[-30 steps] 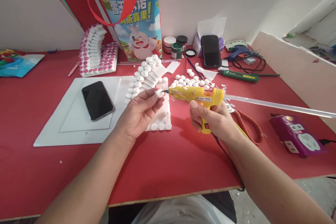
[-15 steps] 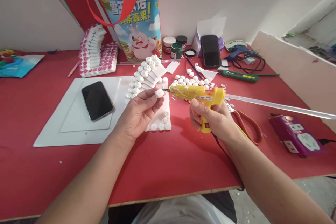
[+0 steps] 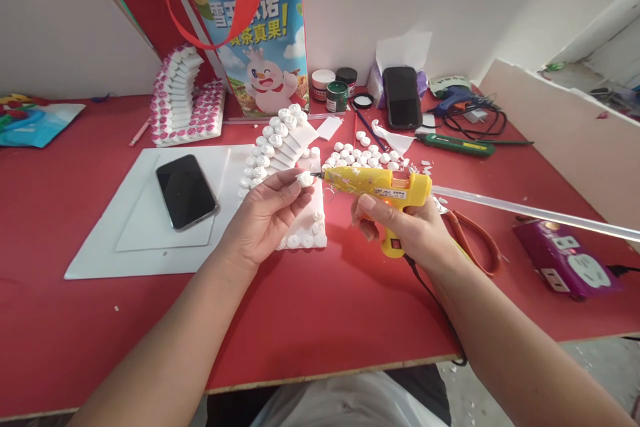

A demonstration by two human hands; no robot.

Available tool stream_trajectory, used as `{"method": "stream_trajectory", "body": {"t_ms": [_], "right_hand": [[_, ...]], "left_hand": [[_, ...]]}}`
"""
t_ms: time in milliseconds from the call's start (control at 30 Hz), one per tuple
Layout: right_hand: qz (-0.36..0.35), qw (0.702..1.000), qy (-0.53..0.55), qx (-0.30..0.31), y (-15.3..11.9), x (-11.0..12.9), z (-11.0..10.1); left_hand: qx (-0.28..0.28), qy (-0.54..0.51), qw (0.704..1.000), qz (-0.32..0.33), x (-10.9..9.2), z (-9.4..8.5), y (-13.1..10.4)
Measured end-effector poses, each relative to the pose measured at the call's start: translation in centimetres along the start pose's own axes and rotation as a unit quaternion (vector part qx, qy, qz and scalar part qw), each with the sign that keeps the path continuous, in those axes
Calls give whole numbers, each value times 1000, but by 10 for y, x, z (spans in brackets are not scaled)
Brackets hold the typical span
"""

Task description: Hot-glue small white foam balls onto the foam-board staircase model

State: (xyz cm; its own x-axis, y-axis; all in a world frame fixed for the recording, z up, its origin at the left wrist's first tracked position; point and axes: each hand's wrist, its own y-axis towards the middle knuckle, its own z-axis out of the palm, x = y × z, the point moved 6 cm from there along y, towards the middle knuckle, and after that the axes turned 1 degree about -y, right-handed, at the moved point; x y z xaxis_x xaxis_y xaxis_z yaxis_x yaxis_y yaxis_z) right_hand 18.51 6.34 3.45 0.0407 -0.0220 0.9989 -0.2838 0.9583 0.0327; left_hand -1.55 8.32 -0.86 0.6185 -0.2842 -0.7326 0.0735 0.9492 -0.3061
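A white rosette [image 3: 305,179] is held in a thumb-and-finger pinch by the left hand [image 3: 266,213], just at 9 o'clock of the nozzle [image 3: 319,175] (contact uncertain) of a yellow glue gun [image 3: 383,181], long axis 9-to-3, gripped in the curled right hand [image 3: 407,221].

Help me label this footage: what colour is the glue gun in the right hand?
The glue gun is yellow; it shows best in the head view.

Glue stick [image 3: 525,210] across the rightward path
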Motion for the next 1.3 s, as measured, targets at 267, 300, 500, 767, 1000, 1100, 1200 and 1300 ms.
{"method": "stream_trajectory", "body": {"t_ms": [267,300,500,767,1000,1100,1200,1300], "right_hand": [[9,1000,17,5,0,3,2],[9,1000,22,5,0,3,2],[18,999,32,-6,0,2,3],[38,999,18,-33,-1,2,2],[45,998,4,-35,0,3,1],[40,999,2,-33,0,3,1],[38,999,1,-34,-1,3,1],[44,998,-3,-33,-1,2,1]], "left_hand": [[8,14,1000,2,1,-3,2],[8,14,1000,1,1,-2,2],[10,18,1000,4,0,-1,0],[22,20,1000,5,-2,2,-1],[17,24,1000,8,-2,4,-2],[17,28,999,12,-2,4,-2],[19,25,999,10,-2,3,-1],[17,17,1000,9,-2,2,-1]]}}
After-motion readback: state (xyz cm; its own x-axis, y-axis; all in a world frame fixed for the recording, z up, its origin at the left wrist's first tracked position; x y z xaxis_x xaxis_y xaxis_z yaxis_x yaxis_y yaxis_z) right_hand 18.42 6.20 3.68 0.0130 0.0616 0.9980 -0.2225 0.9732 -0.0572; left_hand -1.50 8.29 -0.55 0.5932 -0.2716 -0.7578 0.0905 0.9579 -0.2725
